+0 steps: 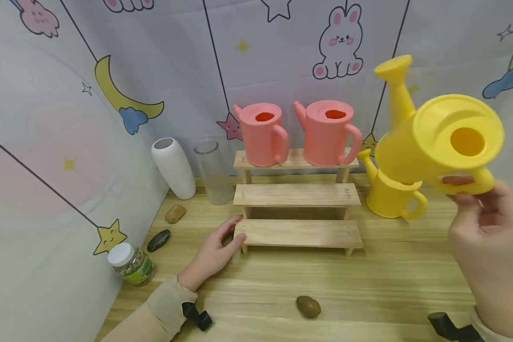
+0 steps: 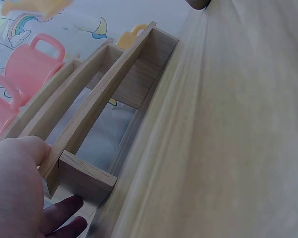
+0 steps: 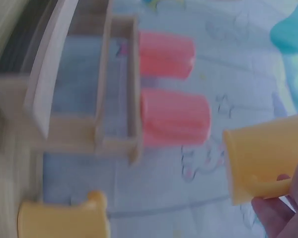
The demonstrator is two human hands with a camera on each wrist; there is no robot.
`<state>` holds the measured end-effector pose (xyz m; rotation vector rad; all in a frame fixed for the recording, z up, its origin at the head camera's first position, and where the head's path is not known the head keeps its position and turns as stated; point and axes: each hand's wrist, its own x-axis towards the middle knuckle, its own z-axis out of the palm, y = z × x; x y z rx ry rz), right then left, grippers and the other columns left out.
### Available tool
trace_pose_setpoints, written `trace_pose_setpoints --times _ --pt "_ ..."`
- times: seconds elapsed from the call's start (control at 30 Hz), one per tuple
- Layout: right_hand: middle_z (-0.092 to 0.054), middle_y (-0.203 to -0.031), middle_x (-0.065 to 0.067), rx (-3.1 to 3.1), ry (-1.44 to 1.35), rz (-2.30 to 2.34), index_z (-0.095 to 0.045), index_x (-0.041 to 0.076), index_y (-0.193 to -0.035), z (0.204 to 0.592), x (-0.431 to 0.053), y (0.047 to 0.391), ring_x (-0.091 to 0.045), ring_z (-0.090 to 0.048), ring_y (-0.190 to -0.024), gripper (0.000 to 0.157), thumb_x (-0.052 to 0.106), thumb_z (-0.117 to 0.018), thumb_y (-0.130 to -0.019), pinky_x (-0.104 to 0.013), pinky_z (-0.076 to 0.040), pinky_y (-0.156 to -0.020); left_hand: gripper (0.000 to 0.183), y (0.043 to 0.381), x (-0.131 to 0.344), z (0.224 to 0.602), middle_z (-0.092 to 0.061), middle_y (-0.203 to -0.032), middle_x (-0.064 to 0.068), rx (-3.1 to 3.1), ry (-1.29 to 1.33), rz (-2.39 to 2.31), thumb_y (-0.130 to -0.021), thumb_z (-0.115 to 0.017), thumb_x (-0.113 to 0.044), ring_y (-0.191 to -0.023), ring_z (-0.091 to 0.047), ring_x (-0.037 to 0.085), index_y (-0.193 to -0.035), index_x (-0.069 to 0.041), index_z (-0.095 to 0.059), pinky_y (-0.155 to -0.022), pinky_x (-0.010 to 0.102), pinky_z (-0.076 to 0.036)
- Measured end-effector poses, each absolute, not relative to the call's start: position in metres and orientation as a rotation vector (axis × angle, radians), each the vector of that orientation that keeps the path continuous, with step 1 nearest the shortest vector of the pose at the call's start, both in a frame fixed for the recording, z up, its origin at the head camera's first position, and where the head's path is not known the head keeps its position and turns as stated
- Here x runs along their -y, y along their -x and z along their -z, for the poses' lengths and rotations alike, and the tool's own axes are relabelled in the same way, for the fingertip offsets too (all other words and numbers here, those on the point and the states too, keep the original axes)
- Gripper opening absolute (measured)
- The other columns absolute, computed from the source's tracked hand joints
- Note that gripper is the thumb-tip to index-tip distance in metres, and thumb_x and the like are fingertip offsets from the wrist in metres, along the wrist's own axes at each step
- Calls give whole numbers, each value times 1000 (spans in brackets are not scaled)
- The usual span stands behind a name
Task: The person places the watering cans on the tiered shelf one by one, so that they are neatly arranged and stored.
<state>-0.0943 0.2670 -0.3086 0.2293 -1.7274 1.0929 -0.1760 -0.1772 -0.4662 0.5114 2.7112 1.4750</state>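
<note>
My right hand (image 1: 491,228) holds a yellow watering can (image 1: 436,137) by its handle, raised in the air and tilted, its spout pointing up. On the tabletop below it stands a second yellow watering can (image 1: 391,192), partly hidden behind the raised one. My left hand (image 1: 215,249) grips the left end of the lowest step of a three-step wooden stand (image 1: 297,232); in the left wrist view the thumb lies on the board and fingers (image 2: 64,213) are beside the leg. Two pink watering cans, one on the left (image 1: 262,135) and one on the right (image 1: 327,133), stand on the top step.
Left of the stand are a white vase (image 1: 174,168) and a clear glass vase (image 1: 213,173). A tan stone (image 1: 175,213), a black stone (image 1: 158,241) and a white-lidded jar (image 1: 132,266) line the left side. A brown stone (image 1: 308,307) lies in front. Patterned cloth hangs behind.
</note>
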Motion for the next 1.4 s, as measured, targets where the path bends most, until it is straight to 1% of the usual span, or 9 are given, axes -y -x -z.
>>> trace_pose_setpoints --times 0.13,0.27,0.37,0.5,0.57,0.83,1.0,1.17,1.4 --pt "-78 -99 -4 1601 -366 -1133 -63 -26 -103 299 -230 96 1 -74 -89 23 -19 -48 -87 -8 -55 -81 55 177 177 466 -50 -156 -7 -2712 -529 -1483 -100 -61 -52 -142 -53 19 -151 -37 -46 -119 49 -41" --pt "-78 -98 -2 1605 -471 -1195 -64 -25 -102 294 -200 101 -3 -75 -90 22 -23 -50 -85 -8 -55 -75 55 178 178 467 -49 -157 -8 -2715 -539 -1486 -100 -61 -51 -142 -52 19 -151 -38 -45 -119 48 -41" --pt "-78 -98 -2 1746 -498 -1180 -67 -17 -107 297 -184 106 1 -73 -89 23 -22 -57 -86 -6 -53 -71 54 179 178 467 -49 -157 -9 -2722 -550 -1479 -101 -60 -51 -142 -53 19 -151 -38 -45 -119 48 -41" --pt "-78 -96 -8 1943 -516 -1124 -71 -3 -113 308 -168 120 10 -67 -88 26 -12 -68 -89 -6 -50 -67 55 178 178 467 -50 -156 -9 -2729 -550 -1468 -100 -60 -52 -140 -55 18 -151 -38 -45 -118 49 -42" --pt "-78 -96 -7 2009 -528 -1101 -72 3 -113 314 -161 129 12 -65 -86 24 -6 -70 -91 -6 -48 -62 55 178 178 466 -51 -155 -8 -2732 -545 -1464 -100 -61 -52 -139 -55 17 -151 -38 -45 -118 49 -42" --pt "-76 -100 2 2288 -546 -1228 -70 11 -117 336 -144 149 -4 -70 -90 21 3 -67 -97 -12 -57 -75 55 176 178 466 -52 -155 -9 -2736 -545 -1449 -100 -61 -51 -139 -56 17 -151 -37 -45 -118 49 -42" --pt "-76 -104 -1 2369 -547 -1297 -70 10 -118 341 -137 154 -12 -74 -97 22 4 -67 -98 -19 -61 -80 54 177 179 467 -51 -155 -10 -2744 -554 -1450 -101 -60 -51 -139 -55 17 -151 -38 -45 -117 49 -43" --pt "-76 -105 -3 2399 -560 -1382 -70 11 -117 346 -131 159 -16 -74 -97 20 5 -67 -98 -26 -62 -81 53 177 179 468 -52 -154 -11 -2756 -558 -1447 -100 -60 -52 -138 -57 17 -150 -39 -46 -116 49 -44" --pt "-77 -107 -6 2440 -541 -1376 -69 9 -120 353 -125 164 -15 -73 -96 22 13 -68 -99 -26 -62 -81 53 178 178 468 -52 -154 -11 -2754 -557 -1451 -100 -60 -53 -138 -57 17 -150 -40 -46 -117 50 -43"
